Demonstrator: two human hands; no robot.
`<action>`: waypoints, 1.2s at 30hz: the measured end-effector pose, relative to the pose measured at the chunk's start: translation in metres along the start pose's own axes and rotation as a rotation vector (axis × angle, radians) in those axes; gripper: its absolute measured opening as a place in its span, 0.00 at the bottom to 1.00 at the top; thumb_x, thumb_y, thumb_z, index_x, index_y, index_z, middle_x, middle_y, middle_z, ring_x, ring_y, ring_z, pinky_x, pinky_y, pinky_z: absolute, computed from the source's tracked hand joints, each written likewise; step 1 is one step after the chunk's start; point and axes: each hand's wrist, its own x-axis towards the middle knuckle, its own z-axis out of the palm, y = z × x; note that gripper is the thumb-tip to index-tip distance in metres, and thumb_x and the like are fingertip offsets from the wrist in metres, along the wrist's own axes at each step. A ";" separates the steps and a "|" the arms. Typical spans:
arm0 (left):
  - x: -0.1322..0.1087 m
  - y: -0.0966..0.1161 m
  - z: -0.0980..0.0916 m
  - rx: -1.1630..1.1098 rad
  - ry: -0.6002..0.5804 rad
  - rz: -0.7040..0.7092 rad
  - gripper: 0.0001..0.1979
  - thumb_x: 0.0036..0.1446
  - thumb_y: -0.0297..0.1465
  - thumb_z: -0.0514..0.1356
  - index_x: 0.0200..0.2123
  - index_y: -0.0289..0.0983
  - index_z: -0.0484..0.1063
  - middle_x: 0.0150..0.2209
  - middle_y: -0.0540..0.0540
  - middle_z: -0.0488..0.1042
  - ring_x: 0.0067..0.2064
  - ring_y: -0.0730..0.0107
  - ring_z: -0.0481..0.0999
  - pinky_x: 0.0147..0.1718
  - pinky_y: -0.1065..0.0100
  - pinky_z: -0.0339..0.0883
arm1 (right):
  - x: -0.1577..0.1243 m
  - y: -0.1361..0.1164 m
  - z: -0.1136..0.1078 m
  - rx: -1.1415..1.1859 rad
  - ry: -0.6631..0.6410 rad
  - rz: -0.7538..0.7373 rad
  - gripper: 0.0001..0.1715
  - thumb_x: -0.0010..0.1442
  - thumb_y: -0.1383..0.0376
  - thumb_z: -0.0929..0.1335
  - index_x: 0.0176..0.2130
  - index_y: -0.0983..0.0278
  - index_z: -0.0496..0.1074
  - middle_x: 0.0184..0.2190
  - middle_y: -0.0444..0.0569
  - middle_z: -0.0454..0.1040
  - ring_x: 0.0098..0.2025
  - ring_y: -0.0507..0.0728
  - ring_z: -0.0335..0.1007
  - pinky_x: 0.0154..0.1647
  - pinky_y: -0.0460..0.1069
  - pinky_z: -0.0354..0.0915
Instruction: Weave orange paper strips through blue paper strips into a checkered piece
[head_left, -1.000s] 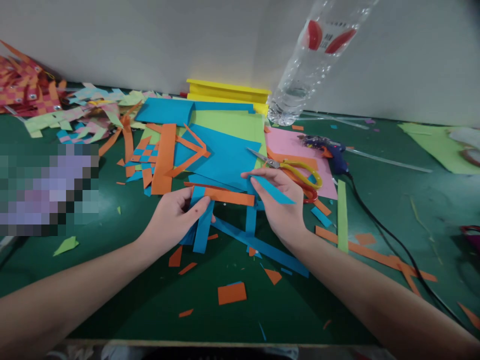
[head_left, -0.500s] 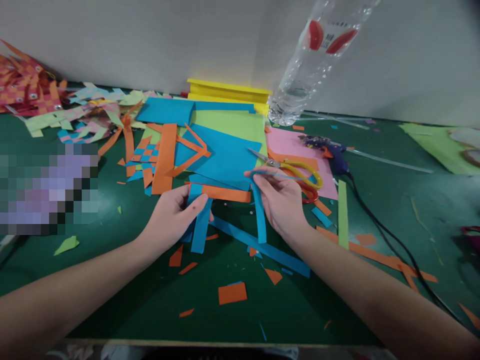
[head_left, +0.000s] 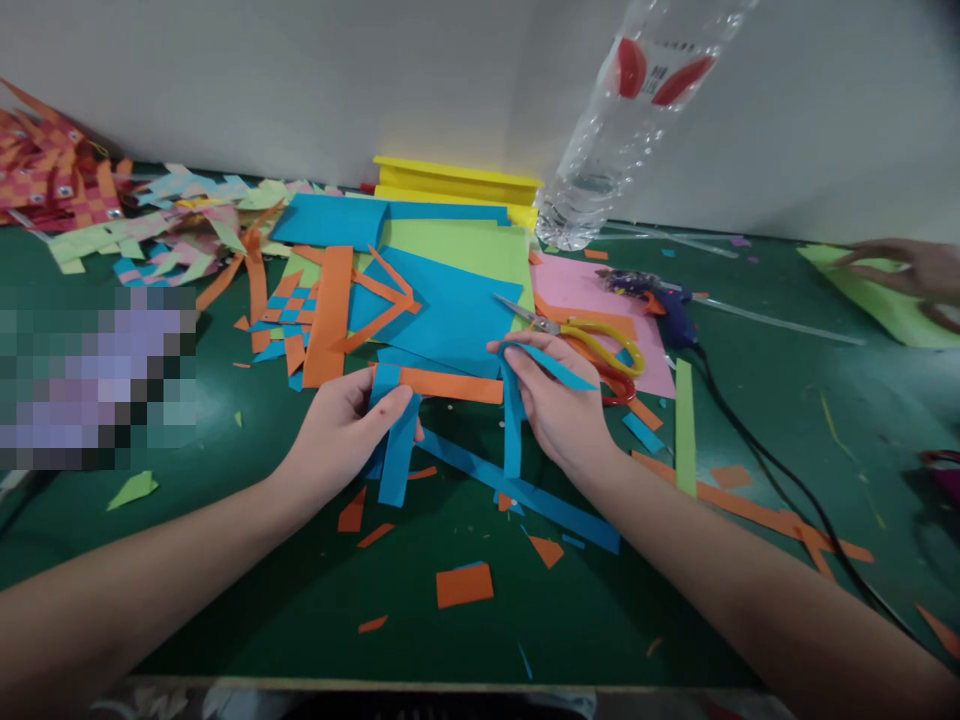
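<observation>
My left hand (head_left: 352,425) is closed on a folded blue paper strip (head_left: 399,455) and an orange paper strip (head_left: 454,385) that crosses it and reaches toward the right. Between the thumb and fingers of my right hand (head_left: 559,400) is a second blue paper strip (head_left: 512,430), bent over at its top. One end hangs down and the other lies across the hand. The orange strip's right end comes close to this strip; whether they touch, I cannot tell. Under both hands a long blue strip (head_left: 517,488) lies on the green table (head_left: 300,600).
Scissors (head_left: 600,345) and a glue gun (head_left: 671,310) with a black cord lie to the right. Blue paper sheets (head_left: 450,310) sit behind my hands, a tilted plastic bottle (head_left: 600,170) behind them. Woven paper pieces (head_left: 187,225) are at left. Another person's hand (head_left: 915,268) touches green paper.
The blue strip in my right hand has turned, so its upper end shows broad across the hand. Another person's hand has appeared at the far right.
</observation>
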 end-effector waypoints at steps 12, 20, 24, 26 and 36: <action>0.000 0.001 0.001 0.085 0.019 -0.026 0.16 0.57 0.45 0.58 0.28 0.38 0.69 0.22 0.49 0.75 0.20 0.70 0.72 0.16 0.73 0.66 | 0.000 -0.004 0.002 0.021 -0.027 0.063 0.09 0.57 0.59 0.71 0.38 0.60 0.75 0.35 0.46 0.80 0.28 0.52 0.71 0.23 0.48 0.66; -0.002 0.005 0.001 0.136 0.024 -0.018 0.16 0.58 0.43 0.58 0.26 0.38 0.68 0.22 0.49 0.76 0.19 0.71 0.71 0.15 0.73 0.63 | 0.001 -0.001 0.001 0.038 -0.060 0.041 0.08 0.57 0.59 0.71 0.38 0.60 0.75 0.36 0.45 0.80 0.33 0.53 0.74 0.31 0.49 0.70; -0.001 0.005 0.001 0.168 0.021 -0.002 0.16 0.58 0.43 0.57 0.25 0.38 0.68 0.21 0.49 0.76 0.19 0.70 0.72 0.16 0.72 0.65 | 0.000 0.000 0.002 0.031 -0.054 0.020 0.08 0.57 0.61 0.71 0.38 0.60 0.75 0.35 0.45 0.80 0.32 0.52 0.74 0.33 0.49 0.70; -0.001 0.004 0.001 0.169 0.014 0.020 0.16 0.58 0.43 0.57 0.25 0.38 0.68 0.22 0.49 0.76 0.20 0.70 0.73 0.17 0.72 0.66 | -0.001 0.000 0.002 0.008 -0.052 -0.006 0.07 0.57 0.61 0.71 0.38 0.60 0.75 0.35 0.45 0.81 0.32 0.52 0.74 0.33 0.50 0.71; 0.000 0.006 0.000 0.162 -0.008 0.017 0.15 0.58 0.41 0.57 0.24 0.38 0.68 0.22 0.49 0.77 0.22 0.69 0.74 0.19 0.73 0.67 | -0.007 -0.011 0.004 -0.119 -0.063 -0.132 0.04 0.59 0.65 0.70 0.38 0.59 0.75 0.36 0.45 0.81 0.42 0.56 0.77 0.46 0.53 0.72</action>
